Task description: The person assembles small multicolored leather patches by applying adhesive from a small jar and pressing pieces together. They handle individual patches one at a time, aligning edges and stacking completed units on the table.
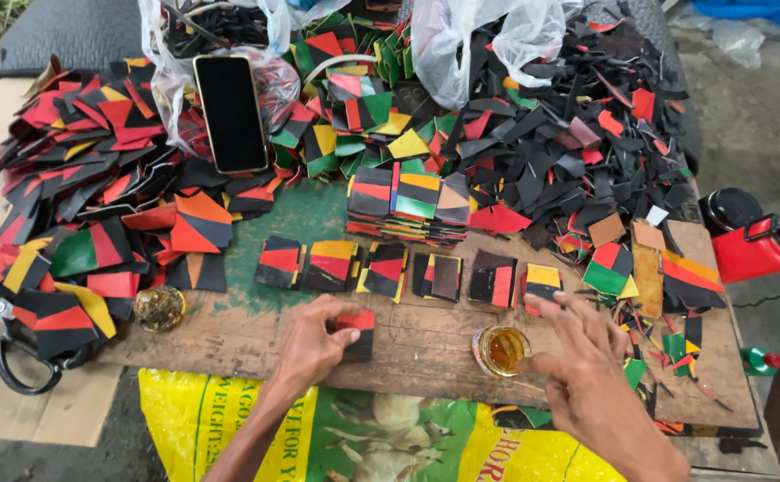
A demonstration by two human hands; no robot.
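My left hand (311, 342) presses on a small black-and-red square patch (360, 330) lying on the worn wooden board (426, 344). Beside a small open tin of amber glue (501, 349) hovers my right hand (577, 366), fingers spread, index finger reaching toward a yellow-and-black patch (543, 281). A row of several stitched square patches (381, 268) in red, black, yellow and green lies just beyond both hands.
Heaps of coloured leather scraps (95, 178) cover the board's left and back. A black phone (230, 112) rests on a plastic bag. A stack of patches (408, 201), a round lid (159, 307), scissors (15, 357) and a red-and-black flask (756, 241) lie around.
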